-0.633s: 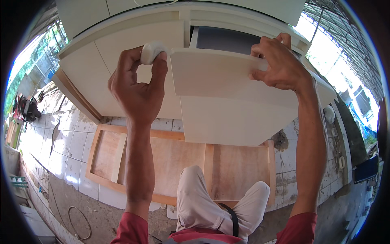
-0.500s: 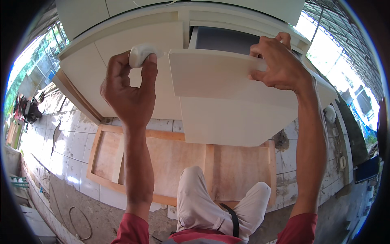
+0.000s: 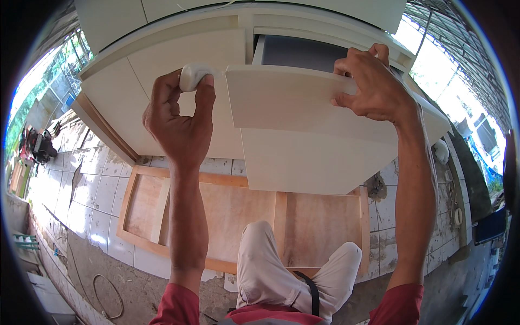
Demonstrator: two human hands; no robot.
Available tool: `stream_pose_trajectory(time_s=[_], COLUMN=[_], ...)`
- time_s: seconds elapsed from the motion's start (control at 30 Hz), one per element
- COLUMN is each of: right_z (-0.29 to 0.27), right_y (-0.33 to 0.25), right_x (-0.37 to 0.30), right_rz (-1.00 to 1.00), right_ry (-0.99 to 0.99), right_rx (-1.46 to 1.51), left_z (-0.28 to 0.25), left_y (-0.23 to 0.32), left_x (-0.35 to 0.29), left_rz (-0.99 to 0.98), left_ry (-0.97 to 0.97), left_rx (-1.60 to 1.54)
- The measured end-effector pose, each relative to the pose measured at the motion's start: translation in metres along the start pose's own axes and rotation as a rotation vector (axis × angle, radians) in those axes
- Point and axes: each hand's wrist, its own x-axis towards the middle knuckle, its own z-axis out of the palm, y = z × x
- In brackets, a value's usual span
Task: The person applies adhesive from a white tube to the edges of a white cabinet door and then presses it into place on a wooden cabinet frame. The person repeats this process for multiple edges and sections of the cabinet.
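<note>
Pinched a white object [image 3: 192,77], rounded and of unclear kind, between thumb and bent fingers of the left hand [image 3: 179,122]. Held it up just left of the upper left corner of a drawer front [image 3: 287,100], before a pale cabinet [image 3: 187,46]. Grasped the drawer front's top edge in the right hand [image 3: 376,86], with thumb against the outer face and fingers curled at the edge. Faced a partly open drawer, with a dark interior [image 3: 303,53] in view behind the front, and a pale lower panel [image 3: 309,162] directly beneath. Stretched both forearms forward, well apart, out of red sleeves [image 3: 176,306]. Wore light trousers [image 3: 265,271] with a black strap [image 3: 314,298] across the lap. Bent both knees above a wooden frame [image 3: 227,216], backed with reddish sheets and laid flat on white tiles [image 3: 97,189]. Had a loop of cable [image 3: 120,301] on the rough grey ground at lower left, a dark machine [image 3: 38,143] near the far left edge, and a pale ring [image 3: 458,216] on the tiles at right. Worked beneath a lattice roof [image 3: 476,49], visible at upper right, with bright daylight and greenery [image 3: 51,78] beyond the left side.
</note>
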Motion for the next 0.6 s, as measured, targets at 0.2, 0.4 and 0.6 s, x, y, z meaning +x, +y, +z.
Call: stream_pose_trajectory(time_s=[0.2,0.4,0.6], right_z=[0.021,-0.003,0.000], right_y=[0.017,-0.001,0.002], right_x=[0.000,0.001,-0.001], right_rz=[-0.233,0.000,-0.013], right_ry=[0.358,-0.024,0.014], right_rx=[0.111,-0.002,-0.003], left_z=[0.004,0.000,-0.001], left_y=[0.000,0.006,0.002], left_x=[0.000,-0.008,-0.015], left_rz=[-0.007,-0.074,-0.066], left_ry=[0.009,-0.014,-0.008], left_rx=[-0.012,0.062,0.071])
